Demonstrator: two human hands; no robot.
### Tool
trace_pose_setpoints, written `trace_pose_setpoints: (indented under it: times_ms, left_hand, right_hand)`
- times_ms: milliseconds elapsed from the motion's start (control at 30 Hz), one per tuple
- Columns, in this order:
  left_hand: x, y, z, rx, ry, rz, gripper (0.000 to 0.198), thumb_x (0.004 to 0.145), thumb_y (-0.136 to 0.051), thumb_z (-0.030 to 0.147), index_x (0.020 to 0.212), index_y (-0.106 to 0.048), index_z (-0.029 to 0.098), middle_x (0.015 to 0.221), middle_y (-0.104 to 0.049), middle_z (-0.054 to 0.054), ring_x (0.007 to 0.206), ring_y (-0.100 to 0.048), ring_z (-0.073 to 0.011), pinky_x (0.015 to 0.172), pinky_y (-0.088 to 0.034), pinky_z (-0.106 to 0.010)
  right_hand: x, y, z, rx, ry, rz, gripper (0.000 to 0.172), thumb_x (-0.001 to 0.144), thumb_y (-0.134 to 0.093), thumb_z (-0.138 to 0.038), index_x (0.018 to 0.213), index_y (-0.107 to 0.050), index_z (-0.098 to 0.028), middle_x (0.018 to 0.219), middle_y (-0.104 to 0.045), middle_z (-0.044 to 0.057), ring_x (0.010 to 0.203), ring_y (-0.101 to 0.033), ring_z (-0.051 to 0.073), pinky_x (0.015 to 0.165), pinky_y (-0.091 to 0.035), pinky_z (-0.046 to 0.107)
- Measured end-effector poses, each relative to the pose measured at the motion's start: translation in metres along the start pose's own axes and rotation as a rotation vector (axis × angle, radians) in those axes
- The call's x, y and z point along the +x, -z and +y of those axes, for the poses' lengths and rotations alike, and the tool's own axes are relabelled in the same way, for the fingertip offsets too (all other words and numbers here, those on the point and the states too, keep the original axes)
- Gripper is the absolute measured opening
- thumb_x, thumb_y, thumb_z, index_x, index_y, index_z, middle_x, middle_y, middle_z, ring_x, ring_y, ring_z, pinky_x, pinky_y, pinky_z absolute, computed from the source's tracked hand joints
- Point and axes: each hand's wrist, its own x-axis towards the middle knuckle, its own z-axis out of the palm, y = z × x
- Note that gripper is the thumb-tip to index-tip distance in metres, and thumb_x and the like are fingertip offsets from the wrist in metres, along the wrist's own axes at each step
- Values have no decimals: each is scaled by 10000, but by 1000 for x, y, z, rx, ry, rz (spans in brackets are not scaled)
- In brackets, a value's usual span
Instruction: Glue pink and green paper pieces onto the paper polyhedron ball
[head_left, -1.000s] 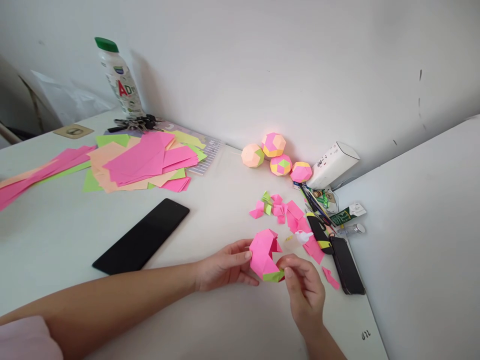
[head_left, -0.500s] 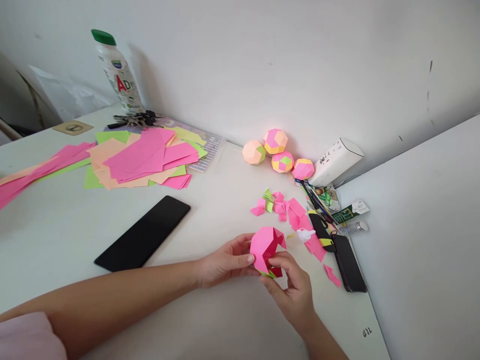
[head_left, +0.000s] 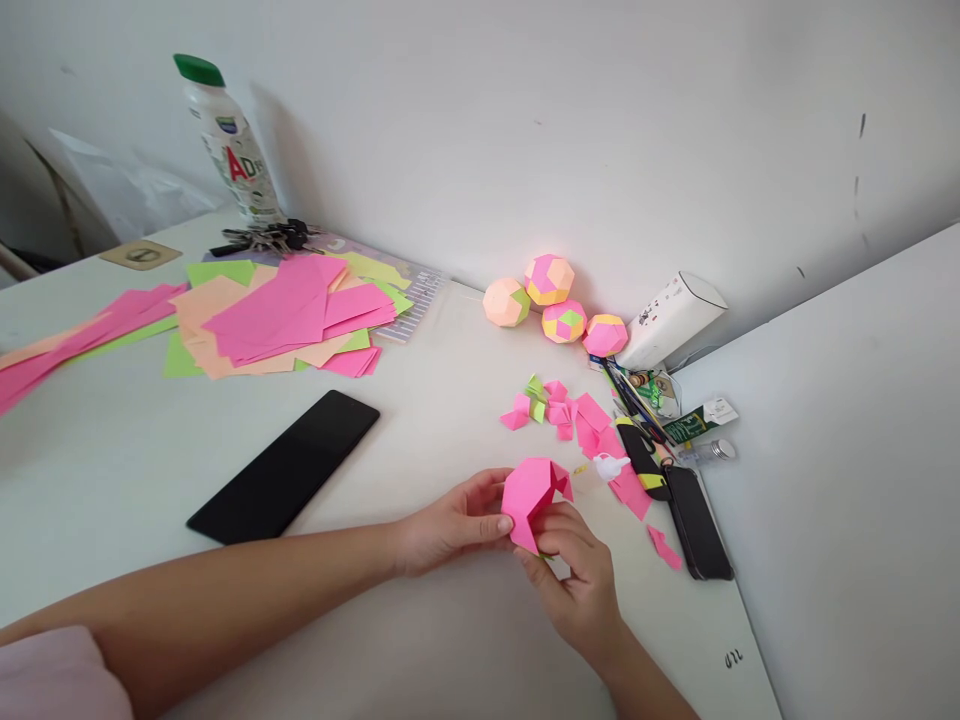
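Note:
A pink folded-paper ball (head_left: 531, 488), partly built and with an opening on its right side, is held between both hands above the table. My left hand (head_left: 463, 520) grips its left side, thumb on the front face. My right hand (head_left: 574, 575) pinches the lower right edge by the opening, its fingertips partly hidden by the paper. A sliver of green paper shows at the ball's underside. Just beyond lie small folded pink and green paper pieces (head_left: 556, 410). Several finished paper balls (head_left: 564, 321) in pink, peach, yellow and green sit against the wall.
At left lie a black phone (head_left: 285, 468) and stacked coloured paper sheets (head_left: 270, 315). Behind them stand keys (head_left: 270, 238) and a white bottle (head_left: 236, 160). Along the right edge are a white box (head_left: 671, 322), a yellow-black cutter (head_left: 640, 455), a glue bottle (head_left: 611, 467) and a dark case (head_left: 697, 522).
My right hand's fingers have closed in around the ball's lower right edge, covering more of the opening. The ball has turned slightly, and less green shows beneath.

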Motion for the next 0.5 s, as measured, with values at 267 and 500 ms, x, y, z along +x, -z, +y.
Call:
trace_pose_setpoints:
  times_ms: [267,500]
  left_hand:
    - [-1,-1,1,3,35,20,502,843,-622,250,1311,-444,225,1440,-413,-152,1289,-437,-321,1037,-354,-541]
    - [-1,-4,6,2,47,-15,536,854,-603,264,1354,-413,238,1443,-415,-141,1293,-433,-323,1033,-372,-521]
  right_hand:
    - [-1,1,2,-17,-36,-37,185,827,-564,-92,684,-524,-201,636,-554,16,683,-512,175,637,-453,311]
    - [-1,0,3,-34,-71,-32,189,830,-568,-133,678,-483,-207,634,-511,6,650,-477,163,586,-411,284]
